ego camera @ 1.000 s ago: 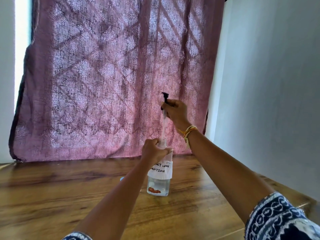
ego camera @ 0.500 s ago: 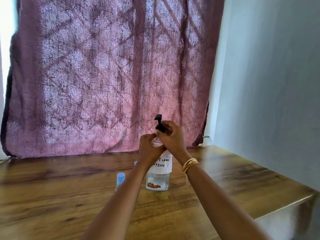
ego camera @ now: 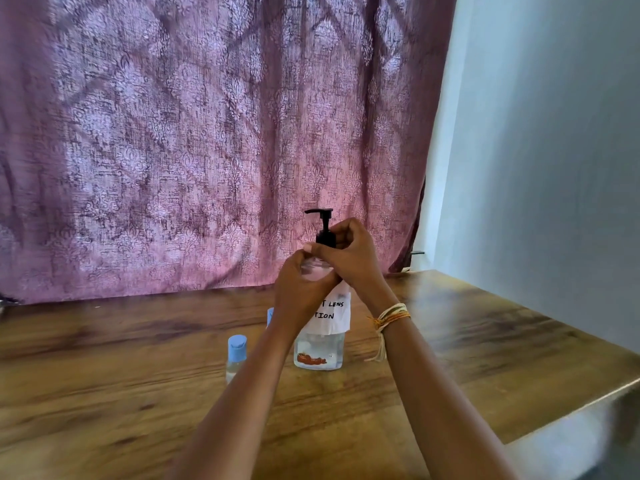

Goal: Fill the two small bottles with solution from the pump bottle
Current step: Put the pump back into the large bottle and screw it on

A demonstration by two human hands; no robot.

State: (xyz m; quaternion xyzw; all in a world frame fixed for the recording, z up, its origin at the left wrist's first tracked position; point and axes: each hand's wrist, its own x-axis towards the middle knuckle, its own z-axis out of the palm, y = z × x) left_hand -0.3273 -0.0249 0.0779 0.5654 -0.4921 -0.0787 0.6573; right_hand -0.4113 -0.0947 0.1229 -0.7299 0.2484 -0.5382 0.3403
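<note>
A clear pump bottle (ego camera: 320,351) with a white handwritten label stands on the wooden table (ego camera: 104,393); a little liquid lies at its bottom. Its black pump head (ego camera: 322,225) sits on the neck, spout pointing left. My left hand (ego camera: 301,289) grips the bottle's shoulder. My right hand (ego camera: 349,252) holds the black pump collar from the right. One small bottle (ego camera: 236,356) with a light blue cap stands left of the pump bottle. A second blue cap (ego camera: 270,315) shows just behind my left wrist, mostly hidden.
A patterned mauve curtain (ego camera: 207,133) hangs behind the table. A pale wall (ego camera: 554,168) runs along the right. The table's right edge (ego camera: 571,414) drops off near my right forearm.
My right hand has lowered the pump head with its tube down into the bottle and it now sits on the neck. My left hand stayed on the bottle.
</note>
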